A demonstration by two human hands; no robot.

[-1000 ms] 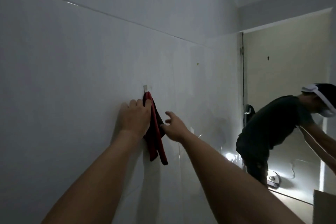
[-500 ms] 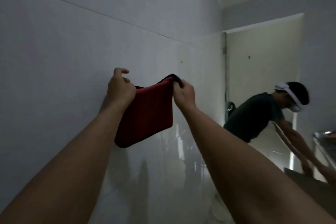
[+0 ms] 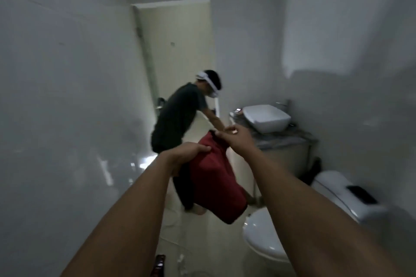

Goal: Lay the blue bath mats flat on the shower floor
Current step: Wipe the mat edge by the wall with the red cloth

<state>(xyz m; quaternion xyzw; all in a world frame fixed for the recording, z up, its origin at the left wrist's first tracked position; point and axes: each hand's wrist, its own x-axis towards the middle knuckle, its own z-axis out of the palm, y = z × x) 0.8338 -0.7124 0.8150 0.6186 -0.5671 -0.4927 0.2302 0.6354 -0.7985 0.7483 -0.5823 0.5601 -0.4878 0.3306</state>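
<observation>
I hold a dark red cloth (image 3: 216,182) up in the air in front of me, over the floor. My left hand (image 3: 186,153) grips its near top edge. My right hand (image 3: 234,137) pinches the far top corner, a little higher. The cloth hangs down between my forearms, slack and bunched. No blue bath mat shows in this view.
Another person (image 3: 180,119) in a dark shirt bends over by the open door (image 3: 177,51). A white basin (image 3: 265,118) sits on a counter to the right. A white toilet (image 3: 270,238) stands at lower right with a dark object on its tank. White wall (image 3: 67,108) runs along the left.
Both hands took the red cloth off the wall hook, spread it, then brought it down and away from the wall. My view has swung right toward the door, basin and toilet.
</observation>
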